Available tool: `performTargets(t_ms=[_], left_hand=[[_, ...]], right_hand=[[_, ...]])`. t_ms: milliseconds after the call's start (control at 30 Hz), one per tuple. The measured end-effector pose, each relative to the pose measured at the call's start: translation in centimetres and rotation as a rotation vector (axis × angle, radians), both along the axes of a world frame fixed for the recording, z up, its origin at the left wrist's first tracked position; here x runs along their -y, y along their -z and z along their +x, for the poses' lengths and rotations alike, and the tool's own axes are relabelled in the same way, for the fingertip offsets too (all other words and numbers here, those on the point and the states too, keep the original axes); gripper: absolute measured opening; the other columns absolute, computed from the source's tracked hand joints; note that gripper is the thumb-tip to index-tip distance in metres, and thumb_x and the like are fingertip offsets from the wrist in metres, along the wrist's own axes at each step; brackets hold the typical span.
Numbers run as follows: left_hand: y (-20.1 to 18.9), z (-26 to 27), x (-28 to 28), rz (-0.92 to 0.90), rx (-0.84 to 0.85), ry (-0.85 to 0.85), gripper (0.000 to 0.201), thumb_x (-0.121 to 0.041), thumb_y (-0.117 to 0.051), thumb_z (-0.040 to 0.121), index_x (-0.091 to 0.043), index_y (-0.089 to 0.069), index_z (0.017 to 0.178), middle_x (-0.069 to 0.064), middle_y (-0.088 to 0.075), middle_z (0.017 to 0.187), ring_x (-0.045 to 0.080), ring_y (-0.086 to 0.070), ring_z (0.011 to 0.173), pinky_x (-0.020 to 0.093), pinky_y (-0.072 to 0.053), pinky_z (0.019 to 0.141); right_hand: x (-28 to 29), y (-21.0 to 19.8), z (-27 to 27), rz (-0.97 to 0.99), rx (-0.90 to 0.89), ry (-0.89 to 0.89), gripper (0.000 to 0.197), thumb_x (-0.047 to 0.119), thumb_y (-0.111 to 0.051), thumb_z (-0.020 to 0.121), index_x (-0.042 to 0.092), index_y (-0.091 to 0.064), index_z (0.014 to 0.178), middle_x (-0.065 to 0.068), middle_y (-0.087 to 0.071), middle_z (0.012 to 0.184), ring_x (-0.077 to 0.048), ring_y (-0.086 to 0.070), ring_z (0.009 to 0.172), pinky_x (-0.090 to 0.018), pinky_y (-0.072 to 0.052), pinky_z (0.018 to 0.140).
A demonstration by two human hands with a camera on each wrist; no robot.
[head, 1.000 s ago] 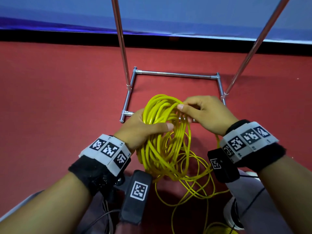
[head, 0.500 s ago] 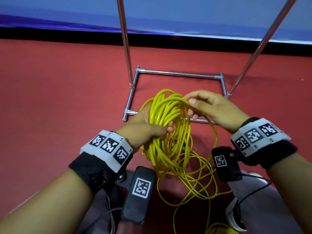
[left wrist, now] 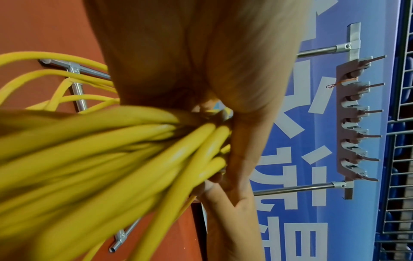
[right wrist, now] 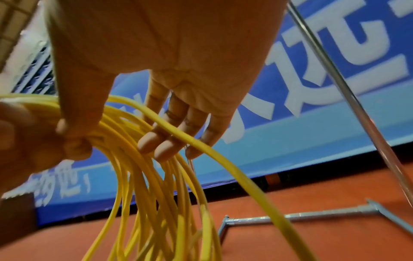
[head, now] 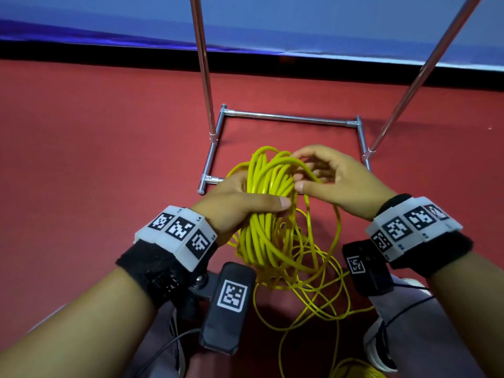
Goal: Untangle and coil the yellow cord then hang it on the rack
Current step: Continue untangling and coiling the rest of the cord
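My left hand (head: 242, 201) grips a thick bundle of loops of the yellow cord (head: 268, 236), thumb pressed across the front; the left wrist view shows the cord (left wrist: 100, 159) bunched in my left hand (left wrist: 190, 61). My right hand (head: 336, 182) is just right of the bundle's top, fingers relaxed. One strand of the cord (right wrist: 214, 155) runs across the fingers (right wrist: 170, 134) without being pinched. More cord lies in loose loops (head: 330, 301) on the floor below. The rack's base frame (head: 289, 119) stands just beyond my hands. Its hook board (left wrist: 353, 123) carries several hooks.
Two slanted metal uprights (head: 202, 64) (head: 436, 64) rise from the rack base on the red floor (head: 95, 159). A blue banner (head: 272, 23) runs along the back. Another patch of yellow cord (head: 357, 371) shows at the bottom edge, near a shoe (head: 379, 347).
My right hand brought a strand onto the top of the bundle, then loosened its pinch. My left hand kept its grip, and its thumb now lies across the added loop.
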State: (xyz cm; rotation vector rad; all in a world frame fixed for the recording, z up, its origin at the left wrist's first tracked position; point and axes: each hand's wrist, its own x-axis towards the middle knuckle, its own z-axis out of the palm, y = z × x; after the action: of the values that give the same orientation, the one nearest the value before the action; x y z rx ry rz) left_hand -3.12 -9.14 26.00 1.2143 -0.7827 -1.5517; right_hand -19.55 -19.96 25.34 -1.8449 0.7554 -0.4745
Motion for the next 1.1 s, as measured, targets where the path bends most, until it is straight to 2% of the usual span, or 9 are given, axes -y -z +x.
performTargets(t_ms=[100, 233, 333, 533, 700, 800, 933, 1000, 1100], left_hand=[[0.1, -0.3, 0.0, 0.002, 0.021, 0.054, 0.042, -0.002, -0.07, 0.064, -0.007, -0.065, 0.105, 0.015, -0.064, 0.095, 0.029, -0.06, 0.086, 0.035, -0.055, 0.078], [0.3, -0.3, -0.2, -0.003, 0.016, 0.143, 0.034, 0.005, -0.068, 0.067, -0.019, -0.072, 0.09, 0.004, -0.069, 0.082, 0.019, -0.066, 0.078, 0.031, -0.055, 0.077], [0.4, -0.3, -0.3, 0.006, -0.044, 0.209, 0.044, 0.019, -0.055, 0.079, -0.018, -0.067, 0.099, 0.003, -0.072, 0.079, 0.013, -0.07, 0.074, 0.025, -0.057, 0.072], [0.3, -0.2, -0.2, -0.021, -0.027, 0.165, 0.019, -0.003, -0.061, 0.071, -0.017, -0.071, 0.08, 0.006, -0.065, 0.072, 0.015, -0.063, 0.065, 0.027, -0.055, 0.066], [0.1, 1.0, -0.2, -0.083, 0.097, 0.032, 0.031, -0.012, -0.07, 0.067, -0.007, -0.061, 0.096, 0.01, -0.06, 0.085, 0.018, -0.059, 0.074, 0.027, -0.052, 0.07], [0.1, 1.5, -0.3, -0.099, 0.123, 0.003, 0.033, -0.014, -0.072, 0.066, -0.011, -0.062, 0.098, 0.006, -0.064, 0.087, 0.015, -0.061, 0.075, 0.027, -0.054, 0.071], [0.4, 1.8, -0.1, -0.104, 0.176, -0.011, 0.043, -0.019, -0.079, 0.062, 0.0, -0.06, 0.095, 0.013, -0.06, 0.086, 0.023, -0.059, 0.077, 0.038, -0.052, 0.076], [0.5, 1.6, 0.0, -0.123, 0.223, -0.003, 0.061, -0.029, -0.08, 0.059, 0.011, -0.054, 0.098, 0.017, -0.058, 0.085, 0.026, -0.057, 0.078, 0.046, -0.051, 0.08], [0.8, 0.9, -0.1, -0.153, 0.289, -0.034, 0.06, -0.03, -0.079, 0.058, 0.006, -0.056, 0.1, 0.014, -0.059, 0.081, 0.024, -0.058, 0.073, 0.049, -0.053, 0.079]], right_hand=[[-0.3, -0.2, -0.1, -0.146, -0.102, -0.011, 0.046, 0.008, -0.083, 0.064, 0.027, -0.059, 0.098, 0.0, -0.066, 0.081, -0.023, -0.064, 0.076, -0.027, -0.053, 0.076], [-0.6, -0.4, 0.3, -0.239, -0.095, 0.019, 0.031, 0.0, -0.079, 0.064, 0.013, -0.064, 0.087, 0.003, -0.066, 0.069, -0.009, -0.06, 0.06, -0.015, -0.048, 0.061], [-0.7, -0.4, 0.3, -0.272, -0.106, 0.026, 0.028, 0.001, -0.078, 0.063, 0.017, -0.063, 0.081, 0.003, -0.064, 0.065, -0.008, -0.057, 0.058, -0.02, -0.047, 0.058], [0.7, 1.8, -1.0, -0.098, -0.085, 0.003, 0.048, 0.003, -0.079, 0.069, 0.027, -0.049, 0.099, 0.004, -0.058, 0.065, -0.012, -0.05, 0.062, -0.029, -0.045, 0.068], [1.7, 5.5, -4.0, -0.152, -0.521, -0.081, 0.03, 0.006, -0.068, 0.081, 0.029, -0.053, 0.096, 0.007, -0.066, 0.085, -0.018, -0.062, 0.083, -0.015, -0.041, 0.072], [0.6, 7.0, -4.1, -0.077, -0.657, -0.151, 0.01, 0.008, -0.057, 0.091, 0.015, -0.061, 0.096, 0.006, -0.06, 0.079, -0.012, -0.051, 0.071, -0.008, -0.036, 0.062], [1.0, 7.3, -3.6, 0.204, -0.392, 0.126, 0.007, 0.012, -0.047, 0.098, 0.019, -0.046, 0.094, -0.005, -0.068, 0.071, -0.011, -0.058, 0.056, -0.017, -0.046, 0.057], [1.1, 6.8, -3.1, 0.262, -0.272, 0.279, 0.013, 0.015, -0.048, 0.097, 0.021, -0.041, 0.088, -0.002, -0.061, 0.055, -0.014, -0.057, 0.046, -0.028, -0.048, 0.054], [1.2, 6.0, -2.2, 0.249, -0.194, 0.414, 0.017, 0.017, -0.052, 0.095, 0.019, -0.044, 0.08, -0.002, -0.042, 0.048, -0.013, -0.039, 0.038, -0.027, -0.044, 0.046]])
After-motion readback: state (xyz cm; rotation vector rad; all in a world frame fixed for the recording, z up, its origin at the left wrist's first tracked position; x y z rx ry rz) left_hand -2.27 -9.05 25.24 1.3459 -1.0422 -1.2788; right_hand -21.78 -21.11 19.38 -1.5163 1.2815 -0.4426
